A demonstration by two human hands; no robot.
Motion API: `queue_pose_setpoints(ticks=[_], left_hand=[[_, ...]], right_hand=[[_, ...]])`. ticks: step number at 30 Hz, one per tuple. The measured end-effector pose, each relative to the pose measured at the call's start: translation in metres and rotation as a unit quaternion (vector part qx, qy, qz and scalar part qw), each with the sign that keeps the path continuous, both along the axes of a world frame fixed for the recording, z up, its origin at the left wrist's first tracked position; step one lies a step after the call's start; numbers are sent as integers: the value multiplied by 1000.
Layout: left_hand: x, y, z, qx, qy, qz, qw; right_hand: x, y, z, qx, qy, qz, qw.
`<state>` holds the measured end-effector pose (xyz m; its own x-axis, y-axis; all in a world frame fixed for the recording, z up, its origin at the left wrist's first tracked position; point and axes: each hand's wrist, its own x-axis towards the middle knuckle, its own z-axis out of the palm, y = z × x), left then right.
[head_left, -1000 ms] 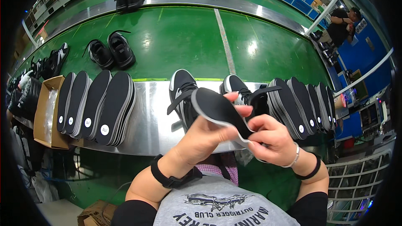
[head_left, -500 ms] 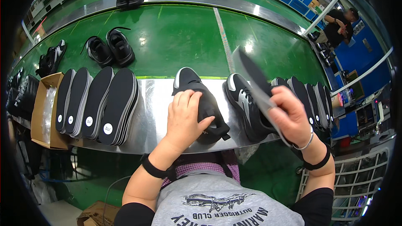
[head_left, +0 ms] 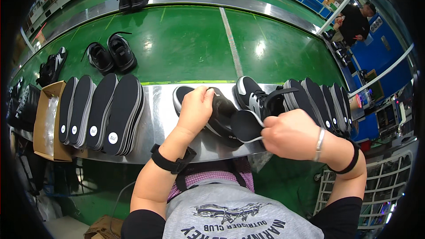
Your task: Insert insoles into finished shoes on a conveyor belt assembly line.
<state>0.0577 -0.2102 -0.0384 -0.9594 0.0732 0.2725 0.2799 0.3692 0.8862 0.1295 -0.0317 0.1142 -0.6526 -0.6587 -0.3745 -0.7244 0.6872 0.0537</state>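
A black sneaker with a light grey toe (head_left: 222,126) lies tilted on the metal ledge in front of me. My left hand (head_left: 195,111) is closed on its upper, fingers pinching near the tongue. Closed round a black insole with a pale edge (head_left: 246,126), my right hand (head_left: 288,136) keeps the insole's rounded end at the shoe's opening. How far it reaches inside cannot be made out. Just beyond my right hand stands the matching black and grey sneaker (head_left: 251,94), partly hidden behind that hand.
Stacks of black insoles (head_left: 126,115) stand on the ledge at left, more insole stacks (head_left: 310,99) at right. A cardboard box (head_left: 62,148) sits at the far left. Pairs of black shoes (head_left: 118,55) rest on the green belt (head_left: 186,40). Another person (head_left: 356,24) stands far right.
My right hand has brought the insole down and leftward to the shoe's opening. The left hand now pinches the shoe's upper, and the shoe has turned and tilted.
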Motion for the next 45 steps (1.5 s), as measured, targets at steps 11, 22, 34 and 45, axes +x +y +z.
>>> queue_pose_setpoints(ticks=[11, 22, 34, 45], left_hand=[[3, -10, -3, 282, -254, -62, 923], [7, -8, -4, 290, -257, -33, 921], [10, -2, -7, 260, -267, -49, 927], [9, 1, -13, 323, -282, -69, 901]], right_hand=[[-23, -18, -19, 72, 24, 2, 997], [-41, -44, -89, -93, -78, -172, 978], [-26, -17, -35, 85, -104, -114, 984], [-45, -38, -118, -24, -47, -73, 996]])
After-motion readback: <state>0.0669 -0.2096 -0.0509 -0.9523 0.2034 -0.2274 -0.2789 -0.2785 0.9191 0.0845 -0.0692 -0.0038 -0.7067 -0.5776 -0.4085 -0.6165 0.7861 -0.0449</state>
